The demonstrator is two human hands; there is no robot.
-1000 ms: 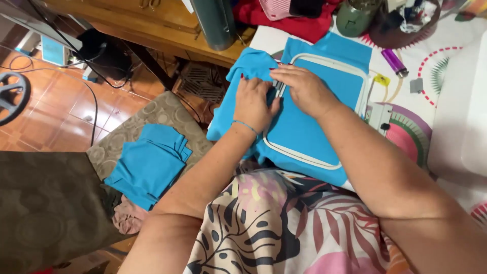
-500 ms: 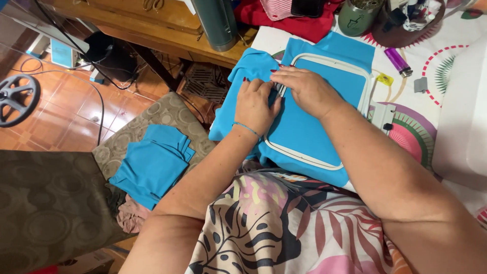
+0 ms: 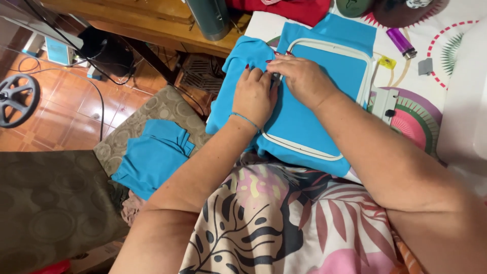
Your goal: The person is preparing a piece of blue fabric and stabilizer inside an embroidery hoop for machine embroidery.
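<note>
A blue cloth (image 3: 324, 76) lies stretched in a white rounded embroidery hoop (image 3: 332, 45) on the patterned table. My left hand (image 3: 255, 95) presses flat on the cloth at the hoop's left side, a thin blue band on its wrist. My right hand (image 3: 300, 77) rests beside it on the hoop's upper left corner, fingers curled down onto the frame and cloth. The two hands touch. Loose blue cloth (image 3: 238, 61) bunches off the table's left edge.
A stack of folded blue cloth (image 3: 152, 155) lies on a brown cushioned seat at the left. A purple lighter (image 3: 401, 42), a yellow clip (image 3: 388, 62) and a grey clip (image 3: 425, 66) sit on the table. A dark cylinder (image 3: 209, 18) and red cloth (image 3: 294, 7) are at the back.
Both hands stay pressed on the hoop's left edge; only the camera view has shifted slightly.
</note>
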